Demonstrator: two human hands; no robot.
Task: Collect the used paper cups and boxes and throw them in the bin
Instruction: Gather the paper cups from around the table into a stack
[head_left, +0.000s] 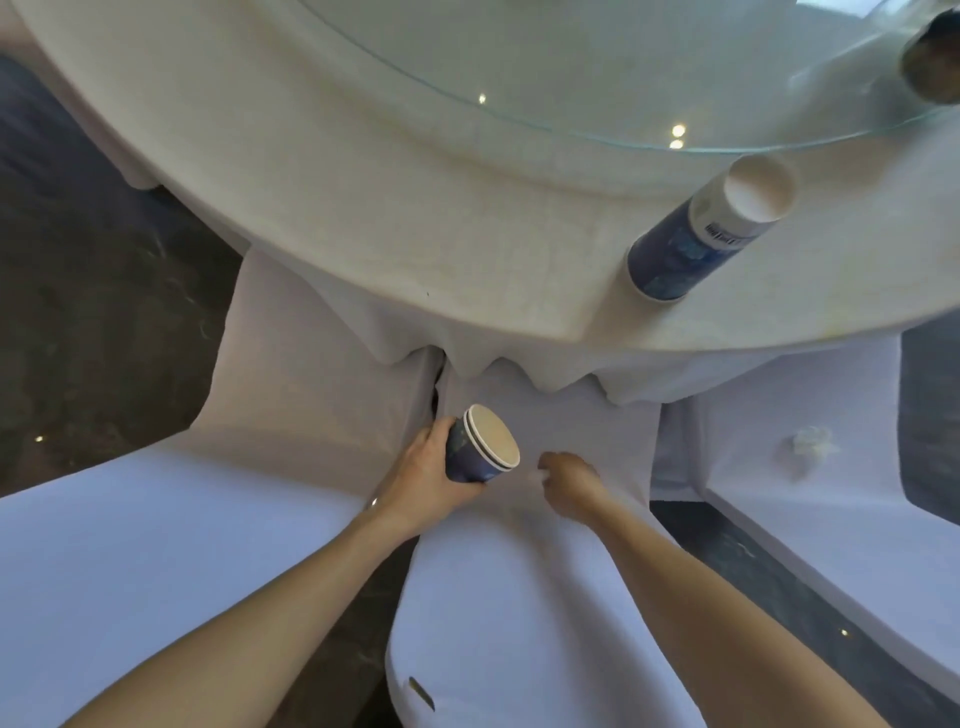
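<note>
Top right: dark object (930, 57) on glass turntable (571, 67), cut off, unidentifiable. Left hand (426, 475) wraps nested blue cups (480, 449) above covered chair (519, 519). Right hand (569, 480) fingers curled down; contents indiscernible. Another cup (711, 228) stands on table (363, 208).

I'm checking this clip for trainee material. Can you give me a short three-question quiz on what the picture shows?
1. True or false: the left hand holds a stack of cups.
2. Where does the other blue cup stand? A) on the table near its edge B) on the floor C) on a chair seat
3. What lies on the chair at the right?

Key: 1. True; more than one rim shows. 2. A. 3. A crumpled white scrap, likely tissue. The right hand is lowered over the middle chair seat; whether its fingers pinch anything is unclear.
</note>
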